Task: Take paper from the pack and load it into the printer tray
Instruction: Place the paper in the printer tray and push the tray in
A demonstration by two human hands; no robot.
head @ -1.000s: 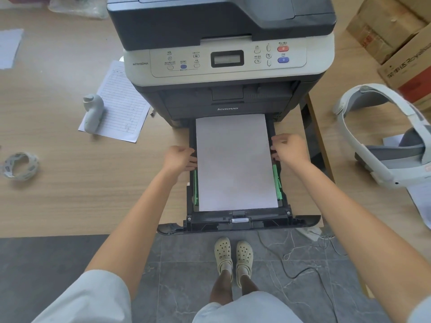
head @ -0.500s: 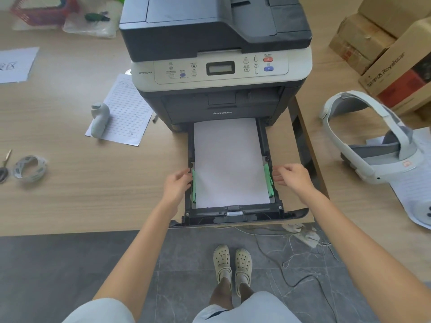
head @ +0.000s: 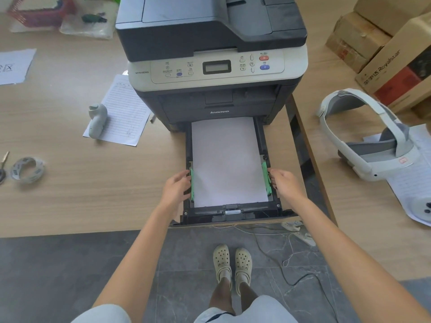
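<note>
Green guides are now getting both hands, slid back w/ loosely curled fingers, squeezing paper square in tray.

White paper lies flat in the printer tray (pulled out over the counter edge); left hand and right hand touch its green guides.

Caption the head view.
Both hands, left hand and right hand, at the green side guides of the paper-loaded printer tray.
</note>
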